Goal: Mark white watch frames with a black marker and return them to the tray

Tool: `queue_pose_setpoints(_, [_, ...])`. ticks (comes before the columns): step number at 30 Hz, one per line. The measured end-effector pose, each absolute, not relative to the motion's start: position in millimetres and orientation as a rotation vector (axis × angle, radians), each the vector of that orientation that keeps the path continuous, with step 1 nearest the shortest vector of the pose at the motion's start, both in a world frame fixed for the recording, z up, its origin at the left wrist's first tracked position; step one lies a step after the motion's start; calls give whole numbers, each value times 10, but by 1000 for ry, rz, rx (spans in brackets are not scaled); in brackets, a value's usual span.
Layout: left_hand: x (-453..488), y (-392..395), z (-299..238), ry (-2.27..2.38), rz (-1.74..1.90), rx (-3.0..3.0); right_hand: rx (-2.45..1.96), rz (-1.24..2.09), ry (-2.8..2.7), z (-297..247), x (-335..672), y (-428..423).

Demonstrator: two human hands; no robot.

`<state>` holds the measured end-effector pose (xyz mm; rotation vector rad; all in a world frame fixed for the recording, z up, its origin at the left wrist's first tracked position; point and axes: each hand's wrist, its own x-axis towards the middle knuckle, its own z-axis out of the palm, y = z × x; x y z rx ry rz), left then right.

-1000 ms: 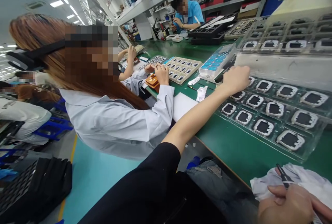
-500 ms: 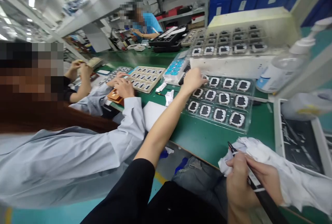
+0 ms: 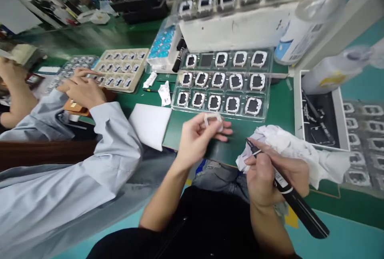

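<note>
My left hand (image 3: 195,137) is closed on a small white square frame with rounded corners, like a watch case (image 3: 213,119), held above the bench edge. In my right hand (image 3: 270,175) is a thick black pen-shaped tool (image 3: 300,207), its thin tip pointing up and left. A crumpled white cloth (image 3: 288,147) lies under and behind that hand. Beyond my left hand rests a clear plastic tray (image 3: 192,109) with rows of similar white frames with dark centres; one pocket in its back row holds no frame.
A white box (image 3: 297,111) with black parts stands right of the tray, near a clear bottle (image 3: 306,27). A white pad (image 3: 148,125) lies on the left. Further left, a co-worker's hands (image 3: 85,89) work beside a beige tray (image 3: 132,85). Another frame tray (image 3: 364,143) is far right.
My left hand has come back from the tray's back row toward me, bringing out a white frame. My right hand keeps the pen-shaped tool. The view has turned down and right.
</note>
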<state>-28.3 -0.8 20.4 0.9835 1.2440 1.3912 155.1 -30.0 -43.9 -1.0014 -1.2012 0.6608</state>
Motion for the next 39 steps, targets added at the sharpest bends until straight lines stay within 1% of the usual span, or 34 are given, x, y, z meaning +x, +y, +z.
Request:
queue_pose_setpoints(3, [-64,-292,90,1204,1331,857,-907,676,-1283,-325,1563,-265])
queue_pose_setpoints(8, [-67,-240,7,1262,1294,989,-800,693,-1380,-141,1457,-184])
queue_pose_setpoints(13, [-103,-221,22,1339,1282,1245,-864,565,-1410,-162,1389,-173])
queue_pose_setpoints(18, [-81,-220,46,1388,1326,1423,-892,575,-1435,-97,1403,-177])
queue_pose_setpoints(26, [-60,-241,43,1441,1324,1515,-911,629,-1500,-59,1437,-159])
queue_pose_setpoints(30, [-62,-259,25,1446,1320,1546,-874,502,-1438,-59,1410,-143])
queue_pose_setpoints(35, [-58,-273,15,1488,1298,1605,-885,561,-1462,-62,1409,-155])
queue_pose_setpoints(39, [-38,-284,0,1489,1323,1686,-887,506,-1438,-68,1428,-159])
